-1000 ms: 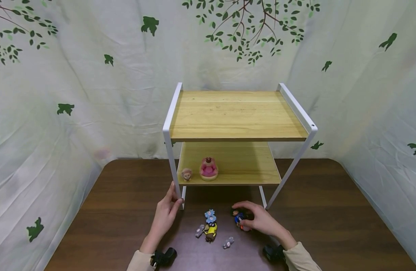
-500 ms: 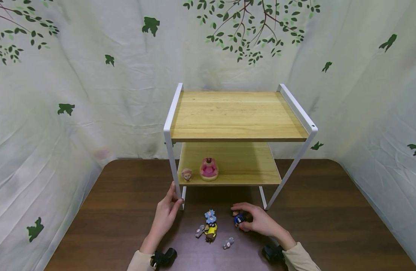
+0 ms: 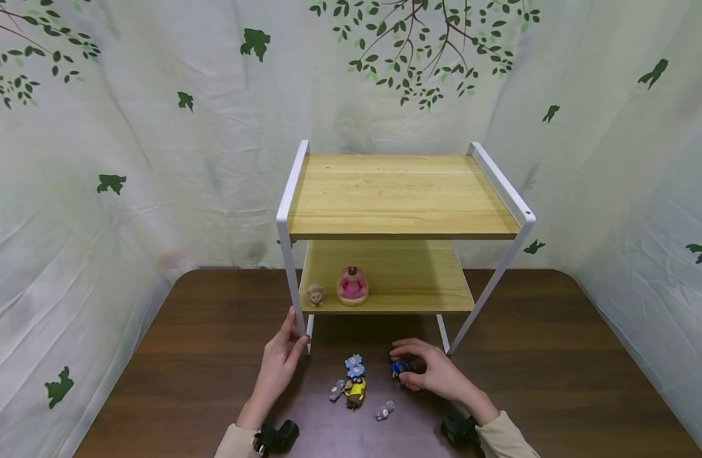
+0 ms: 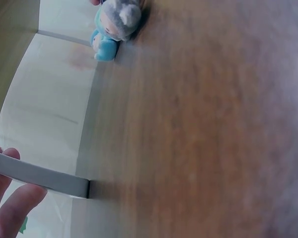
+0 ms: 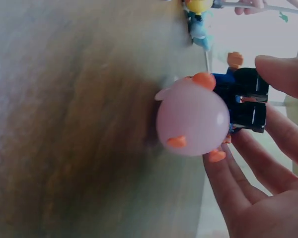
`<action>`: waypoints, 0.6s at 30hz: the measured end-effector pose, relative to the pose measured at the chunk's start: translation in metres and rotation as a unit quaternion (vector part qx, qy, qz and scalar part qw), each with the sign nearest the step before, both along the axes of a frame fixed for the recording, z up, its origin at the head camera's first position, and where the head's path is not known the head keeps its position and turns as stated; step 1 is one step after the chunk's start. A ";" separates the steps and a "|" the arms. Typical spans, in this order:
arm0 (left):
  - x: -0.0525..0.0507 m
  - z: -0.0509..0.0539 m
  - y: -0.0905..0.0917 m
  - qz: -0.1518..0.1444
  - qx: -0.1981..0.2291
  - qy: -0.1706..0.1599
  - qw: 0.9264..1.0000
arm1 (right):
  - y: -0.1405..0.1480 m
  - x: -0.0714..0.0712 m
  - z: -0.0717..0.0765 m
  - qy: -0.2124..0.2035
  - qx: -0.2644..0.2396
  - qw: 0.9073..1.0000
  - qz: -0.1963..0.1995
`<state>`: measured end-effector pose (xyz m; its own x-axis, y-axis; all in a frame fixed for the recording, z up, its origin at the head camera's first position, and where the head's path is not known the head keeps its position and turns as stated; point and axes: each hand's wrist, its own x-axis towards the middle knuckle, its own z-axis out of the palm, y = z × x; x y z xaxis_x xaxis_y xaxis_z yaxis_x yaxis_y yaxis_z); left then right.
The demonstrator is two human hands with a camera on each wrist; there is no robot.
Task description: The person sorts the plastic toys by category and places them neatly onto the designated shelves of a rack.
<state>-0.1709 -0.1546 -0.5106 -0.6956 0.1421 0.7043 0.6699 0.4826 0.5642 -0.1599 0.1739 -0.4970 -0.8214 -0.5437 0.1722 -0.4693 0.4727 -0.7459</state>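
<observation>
My left hand (image 3: 278, 361) grips the front left leg (image 4: 44, 176) of a white-framed shelf, with the thumb on one side and fingers on the other. My right hand (image 3: 438, 372) is low over the table, its thumb and fingers round a small toy figure (image 5: 249, 94) with black block legs and a blue body. Close to that figure in the right wrist view is a round pink toy (image 5: 193, 119) with orange feet; my hand mostly hides it in the head view. Between the hands lie a yellow-and-brown figure (image 3: 355, 393), a pale blue toy (image 3: 355, 365) and two grey toys (image 3: 385, 410).
On the middle board (image 3: 408, 273) of the shelf sit a pink bear (image 3: 352, 286) and a small pinkish-brown figure (image 3: 315, 294) at the left. The top board (image 3: 402, 194) overhangs them. A brown table (image 3: 563, 369) carries everything, with a patterned curtain (image 3: 213, 159) behind.
The toy figure at my right fingers has turned, so its brown head and red parts no longer show in the head view. My left hand stays on the leg.
</observation>
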 end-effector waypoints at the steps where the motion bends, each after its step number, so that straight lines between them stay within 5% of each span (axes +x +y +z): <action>1: 0.001 0.000 0.000 -0.001 0.003 -0.002 1.000 | -0.001 0.000 0.001 0.003 -0.001 1.000 -0.001; 9: 0.002 -0.001 0.000 0.006 0.008 -0.017 1.000 | -0.008 0.010 0.021 0.021 -0.033 0.999 0.005; 18: 0.003 -0.002 0.000 0.010 0.010 -0.044 0.999 | -0.008 0.009 0.015 0.049 -0.051 0.997 0.016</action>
